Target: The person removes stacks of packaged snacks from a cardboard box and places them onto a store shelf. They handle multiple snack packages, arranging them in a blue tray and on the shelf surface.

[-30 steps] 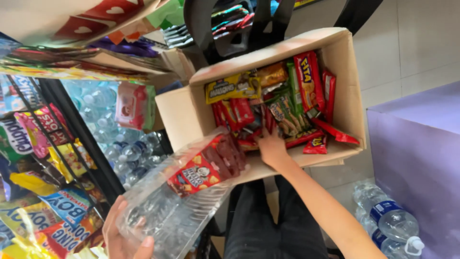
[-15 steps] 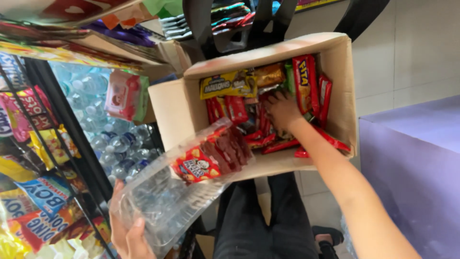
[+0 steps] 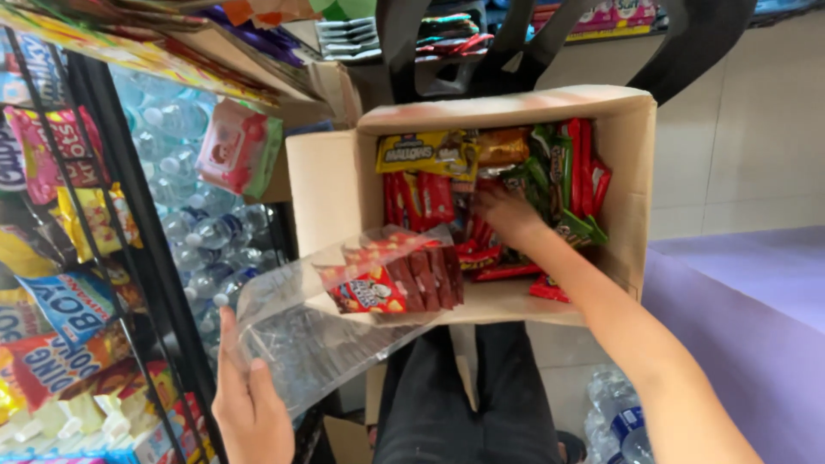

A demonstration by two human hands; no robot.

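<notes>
My left hand (image 3: 249, 399) grips the lower end of a clear plastic bag (image 3: 301, 335), which is tilted up toward a cardboard box. Several red snack packets (image 3: 400, 279) sit at the bag's far end. My right hand (image 3: 507, 215) reaches into the open cardboard box (image 3: 335, 189), its fingers down among red, yellow and green snack packets (image 3: 447, 193). Whether the fingers have closed on a packet is hidden.
A wire rack of snack bags (image 3: 60, 301) stands at the left, with stacked water bottles (image 3: 198, 232) behind it. A purple surface (image 3: 756, 318) lies at the right, more water bottles (image 3: 614, 421) below it. My dark trouser legs (image 3: 464, 395) are under the box.
My right hand has gone from the box's front edge deeper into the packets and shifted left. The bag in my left hand has stayed tilted toward the box.
</notes>
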